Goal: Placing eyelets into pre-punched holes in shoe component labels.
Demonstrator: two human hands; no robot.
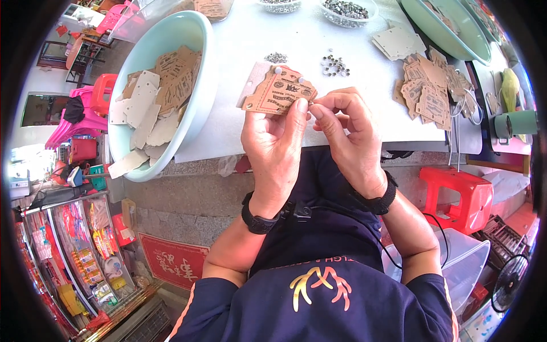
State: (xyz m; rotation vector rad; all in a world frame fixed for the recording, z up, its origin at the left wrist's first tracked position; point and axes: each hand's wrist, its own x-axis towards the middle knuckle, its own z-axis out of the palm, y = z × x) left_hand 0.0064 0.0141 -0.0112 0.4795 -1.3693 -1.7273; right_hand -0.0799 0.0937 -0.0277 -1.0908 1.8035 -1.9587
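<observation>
"Looking down from the head view, where's the brown, printed cardboard tag (279,98)?"

"Up above the white counter (370,62), with a pale card behind it. The left hand (272,139) has it gripped, thumb on the face, fingers behind."

"And the right hand (354,134)?"

"Thumb and forefinger pinched together at the tag's right-hand corner. Whether some tiny part sits between them, I can't tell; the fingertips hide it."

"What might go wrong?"

"That corner could crease or tear, I'd say, if the pinch pushes hard, since the card looks thin. And with nothing under it but the left hand, it could twist."

"Those small metal rings (335,67) just beyond?"

"Lying loose. A careless knuckle could scatter them. The pale green plastic basin (200,108) stands well to the left, so an elbow seems unlikely to catch it."
</observation>
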